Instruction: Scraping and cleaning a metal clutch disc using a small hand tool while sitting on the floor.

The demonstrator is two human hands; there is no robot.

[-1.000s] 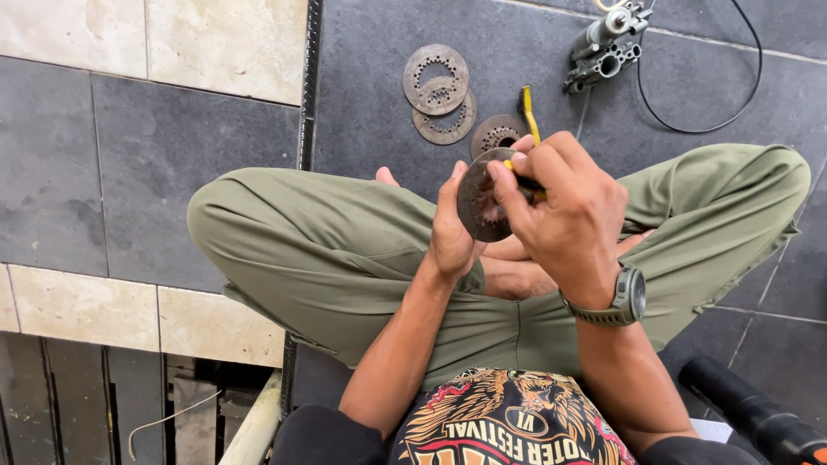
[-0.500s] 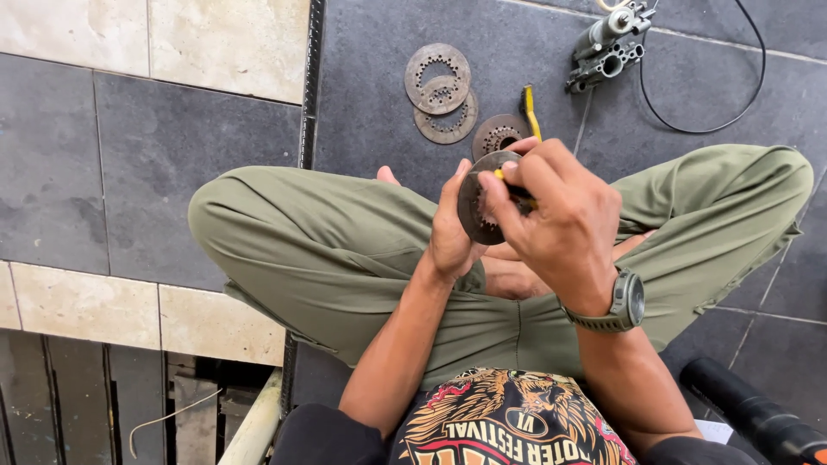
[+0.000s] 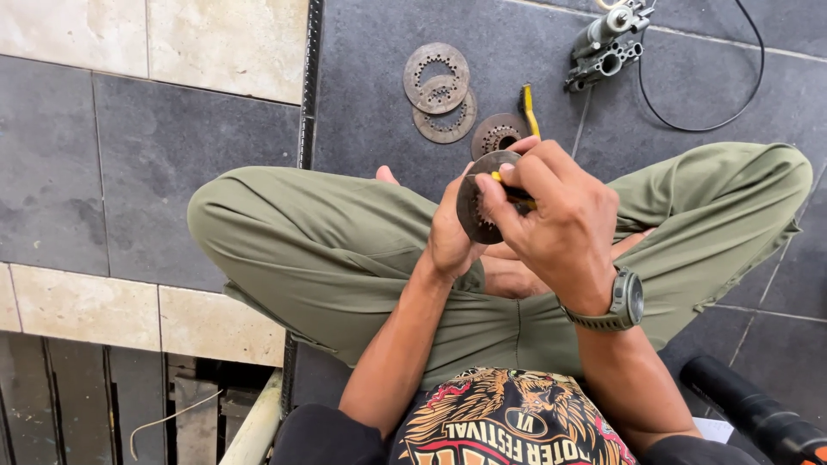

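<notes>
Left hand (image 3: 452,237) pinches metal disc (image 3: 476,207) upright above the lap so right hand's (image 3: 560,220) pinched yellow-handled tool (image 3: 514,191) can work its face.

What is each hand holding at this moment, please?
Left hand: closed on the round metal disc, held on edge.
Right hand: closed on a yellow-handled tool set against the disc.
</notes>
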